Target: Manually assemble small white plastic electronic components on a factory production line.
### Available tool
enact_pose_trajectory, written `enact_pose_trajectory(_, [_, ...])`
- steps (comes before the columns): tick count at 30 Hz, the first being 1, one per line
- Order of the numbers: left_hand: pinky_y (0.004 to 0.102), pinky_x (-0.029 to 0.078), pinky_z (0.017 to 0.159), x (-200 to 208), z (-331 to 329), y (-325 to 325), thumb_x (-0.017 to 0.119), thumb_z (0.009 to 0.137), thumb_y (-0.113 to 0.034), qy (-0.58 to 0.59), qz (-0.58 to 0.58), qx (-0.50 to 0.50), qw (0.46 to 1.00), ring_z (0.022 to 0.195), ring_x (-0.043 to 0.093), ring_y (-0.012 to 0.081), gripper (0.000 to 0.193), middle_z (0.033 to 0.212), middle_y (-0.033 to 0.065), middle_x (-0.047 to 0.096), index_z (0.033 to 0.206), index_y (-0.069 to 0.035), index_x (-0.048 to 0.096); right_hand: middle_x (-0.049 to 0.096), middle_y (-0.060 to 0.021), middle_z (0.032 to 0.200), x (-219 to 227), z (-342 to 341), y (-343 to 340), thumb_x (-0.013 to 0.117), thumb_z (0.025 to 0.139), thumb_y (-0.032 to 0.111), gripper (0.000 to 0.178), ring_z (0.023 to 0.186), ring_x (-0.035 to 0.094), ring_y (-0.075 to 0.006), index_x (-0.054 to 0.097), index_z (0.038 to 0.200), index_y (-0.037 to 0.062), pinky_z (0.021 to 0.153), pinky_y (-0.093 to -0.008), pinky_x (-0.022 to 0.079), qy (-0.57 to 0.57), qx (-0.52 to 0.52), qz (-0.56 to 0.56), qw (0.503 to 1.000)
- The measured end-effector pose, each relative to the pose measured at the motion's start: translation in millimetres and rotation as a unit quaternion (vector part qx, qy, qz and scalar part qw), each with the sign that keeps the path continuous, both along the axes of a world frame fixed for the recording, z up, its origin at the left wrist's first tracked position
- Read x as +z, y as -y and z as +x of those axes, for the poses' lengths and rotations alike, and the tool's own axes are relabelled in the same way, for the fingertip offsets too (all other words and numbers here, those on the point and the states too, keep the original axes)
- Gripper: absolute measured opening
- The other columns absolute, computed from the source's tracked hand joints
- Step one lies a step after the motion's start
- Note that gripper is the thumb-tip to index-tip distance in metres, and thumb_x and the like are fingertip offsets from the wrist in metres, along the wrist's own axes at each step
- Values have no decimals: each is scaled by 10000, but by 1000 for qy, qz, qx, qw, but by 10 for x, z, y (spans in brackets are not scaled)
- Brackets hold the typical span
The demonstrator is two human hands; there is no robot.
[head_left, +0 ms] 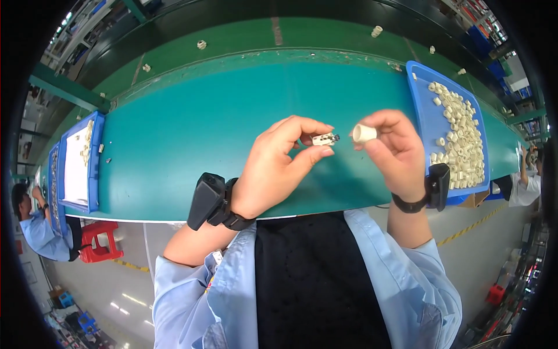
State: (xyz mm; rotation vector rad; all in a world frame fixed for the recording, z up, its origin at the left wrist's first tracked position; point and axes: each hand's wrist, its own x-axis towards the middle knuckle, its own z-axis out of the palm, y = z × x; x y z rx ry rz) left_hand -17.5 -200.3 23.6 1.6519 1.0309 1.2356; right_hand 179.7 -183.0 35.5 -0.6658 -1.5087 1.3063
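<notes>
Between the thumb and fingers of my left hand [278, 152] is a small cream-coloured part with dark metal pieces [325, 139], its dark end pointing right. My right hand [396, 145] pinches a cream cylindrical sleeve [364, 134] with its wide opening turned toward the left. A short gap separates the two pieces, both held above the green tabletop [221, 104]. To the right of my right hand, a blue tray [419, 87] holds a heap of similar cream sleeves [462, 136].
At the left end stands a blue tray [95, 168] with a white lining and small parts. Behind the table, a green conveyor belt [244, 38] carries several scattered cream pieces. A person [46, 232] sits at the far left near a red stool [102, 241]; another person [526, 183] is at far right.
</notes>
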Motion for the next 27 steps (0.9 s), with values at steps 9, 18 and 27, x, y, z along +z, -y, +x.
enact_pose_trajectory(9, [253, 441, 671, -172, -110, 71, 675, 766, -82, 33, -22, 21, 999, 768, 576, 132, 212, 846, 43, 616, 965, -48, 610, 574, -140, 992, -67, -116, -63, 496, 892, 122, 352, 895, 567, -188, 419, 1204, -23, 767, -286, 469, -12, 67, -67, 995])
enact_pose_trajectory(18, [254, 449, 664, -184, -128, 68, 672, 771, -87, 37, -30, 22, 999, 765, 582, 133, 202, 845, 51, 626, 959, -44, 612, 574, -134, 980, -80, -228, -89, 508, 895, 149, 296, 851, 567, -180, 459, 1142, -7, 742, -278, 466, -75, 49, -140, 986])
enact_pose_trajectory(27, [248, 454, 645, -200, -133, 63, 663, 774, -76, 48, -56, 21, 997, 758, 581, 139, 177, 829, 52, 621, 942, -38, 621, 582, -86, 885, -122, -139, -95, 548, 873, 126, 218, 728, 545, -117, 505, 1039, -9, 671, -221, 444, 1, 32, -89, 996])
